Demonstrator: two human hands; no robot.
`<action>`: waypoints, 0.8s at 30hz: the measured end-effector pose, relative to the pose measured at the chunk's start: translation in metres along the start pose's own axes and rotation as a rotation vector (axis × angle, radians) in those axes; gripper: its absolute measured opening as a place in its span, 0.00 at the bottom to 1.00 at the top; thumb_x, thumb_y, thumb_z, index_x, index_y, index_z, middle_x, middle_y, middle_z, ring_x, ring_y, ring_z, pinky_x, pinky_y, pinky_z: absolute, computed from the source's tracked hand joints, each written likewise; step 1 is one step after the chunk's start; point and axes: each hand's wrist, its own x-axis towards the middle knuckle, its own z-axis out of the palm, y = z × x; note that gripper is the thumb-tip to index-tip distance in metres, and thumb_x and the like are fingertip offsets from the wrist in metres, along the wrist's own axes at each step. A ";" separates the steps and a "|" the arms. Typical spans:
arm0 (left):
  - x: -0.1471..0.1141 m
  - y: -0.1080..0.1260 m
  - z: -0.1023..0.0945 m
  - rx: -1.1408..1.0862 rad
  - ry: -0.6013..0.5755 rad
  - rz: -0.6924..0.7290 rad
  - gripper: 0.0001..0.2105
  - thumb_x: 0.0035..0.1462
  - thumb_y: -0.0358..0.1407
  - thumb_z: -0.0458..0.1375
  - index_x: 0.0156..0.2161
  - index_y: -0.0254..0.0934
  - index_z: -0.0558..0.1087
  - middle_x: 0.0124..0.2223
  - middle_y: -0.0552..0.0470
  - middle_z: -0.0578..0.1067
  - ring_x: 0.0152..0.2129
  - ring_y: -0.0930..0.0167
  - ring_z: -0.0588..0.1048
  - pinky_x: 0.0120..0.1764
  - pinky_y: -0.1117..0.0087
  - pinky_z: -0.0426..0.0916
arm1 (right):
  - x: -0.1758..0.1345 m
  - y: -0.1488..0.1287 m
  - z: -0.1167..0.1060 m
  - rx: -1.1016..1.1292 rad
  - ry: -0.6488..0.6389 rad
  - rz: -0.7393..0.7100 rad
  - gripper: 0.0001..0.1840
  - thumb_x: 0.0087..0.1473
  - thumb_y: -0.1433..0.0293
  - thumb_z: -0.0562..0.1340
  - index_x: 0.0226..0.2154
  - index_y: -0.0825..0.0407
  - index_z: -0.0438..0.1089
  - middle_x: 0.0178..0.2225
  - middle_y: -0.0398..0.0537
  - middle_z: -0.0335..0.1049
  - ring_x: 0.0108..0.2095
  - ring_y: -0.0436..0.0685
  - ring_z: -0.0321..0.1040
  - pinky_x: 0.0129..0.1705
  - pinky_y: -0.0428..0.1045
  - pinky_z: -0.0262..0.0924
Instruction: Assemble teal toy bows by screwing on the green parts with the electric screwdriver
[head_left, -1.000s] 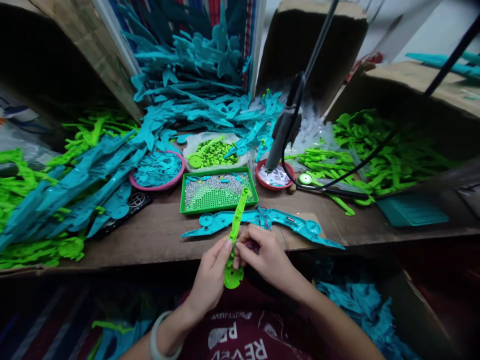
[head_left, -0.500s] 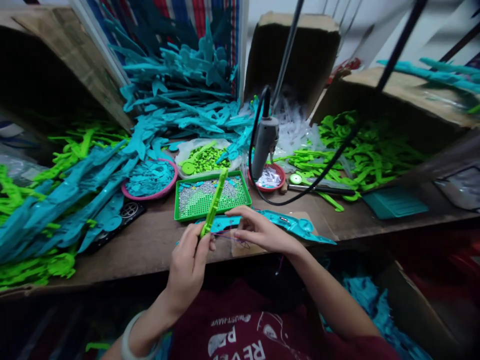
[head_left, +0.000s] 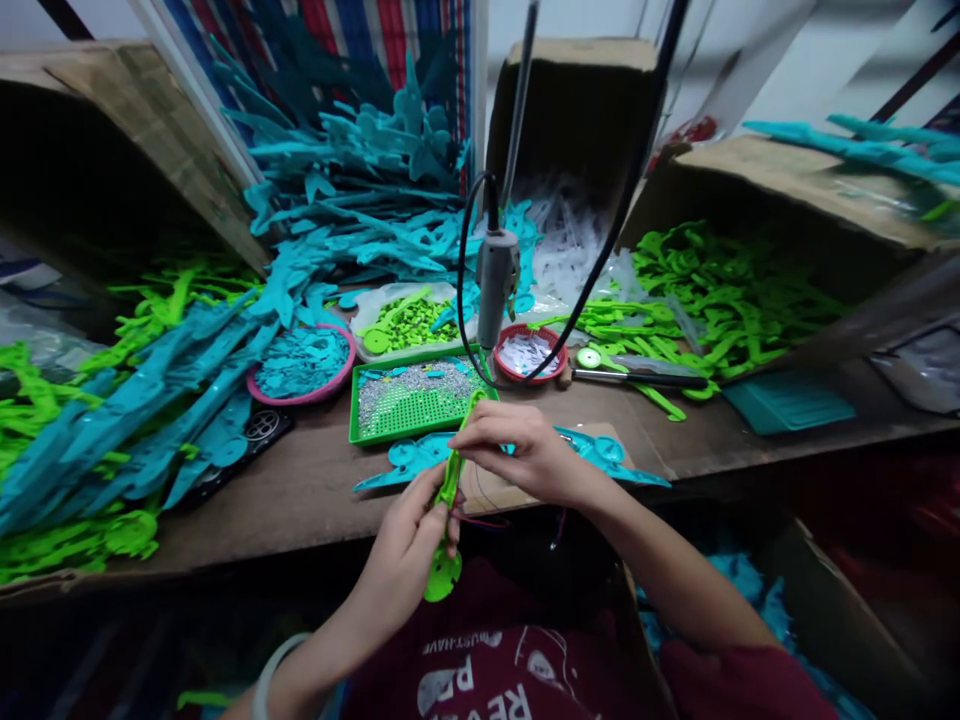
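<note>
My left hand [head_left: 411, 540] grips a long lime-green plastic part [head_left: 445, 577] with a round disc at its lower end, held tilted above the table's front edge. My right hand [head_left: 525, 450] is closed, thumb and fingers pinched at the part's upper stretch; its fingertips partly hide that stretch. Thin red and blue wires [head_left: 484, 521] trail from beside my left fingers. Behind both hands a long turquoise plastic piece [head_left: 600, 450] lies on the table, partly over a brown cardboard sheet [head_left: 637, 447]. My right hand covers its middle.
A green tray [head_left: 352, 405] of small metal screws stands behind, with a pink basket [head_left: 351, 360] of turquoise bits and a red basket [head_left: 561, 365] of white pieces. A grey electric screwdriver [head_left: 495, 290] hangs above. Turquoise [head_left: 135, 400] and green parts [head_left: 720, 300] pile at both sides.
The green part has come lower and turned, so its disc now shows below my left hand. My right hand has moved from beside it to pinch its upper stretch. The camera view has shifted slightly.
</note>
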 end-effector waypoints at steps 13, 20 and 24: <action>0.010 -0.002 0.018 0.118 0.053 -0.003 0.27 0.68 0.49 0.48 0.65 0.35 0.63 0.20 0.61 0.66 0.09 0.77 0.64 0.13 0.77 0.61 | -0.036 0.000 0.041 -0.356 0.304 -0.029 0.11 0.65 0.75 0.55 0.46 0.55 0.72 0.36 0.52 0.69 0.36 0.54 0.68 0.38 0.49 0.68; 0.009 -0.020 0.020 0.575 0.211 0.486 0.19 0.67 0.35 0.50 0.59 0.30 0.71 0.28 0.49 0.79 0.16 0.71 0.75 0.28 0.72 0.73 | -0.039 -0.015 0.059 0.113 0.511 0.452 0.05 0.58 0.72 0.62 0.30 0.51 0.68 0.24 0.40 0.67 0.23 0.48 0.64 0.25 0.45 0.62; 0.007 -0.030 0.021 0.644 0.248 0.592 0.19 0.67 0.32 0.50 0.60 0.31 0.71 0.42 0.40 0.82 0.28 0.67 0.81 0.37 0.70 0.75 | -0.039 -0.015 0.066 -0.037 0.537 0.382 0.08 0.59 0.74 0.60 0.29 0.51 0.70 0.26 0.43 0.69 0.27 0.50 0.67 0.30 0.47 0.64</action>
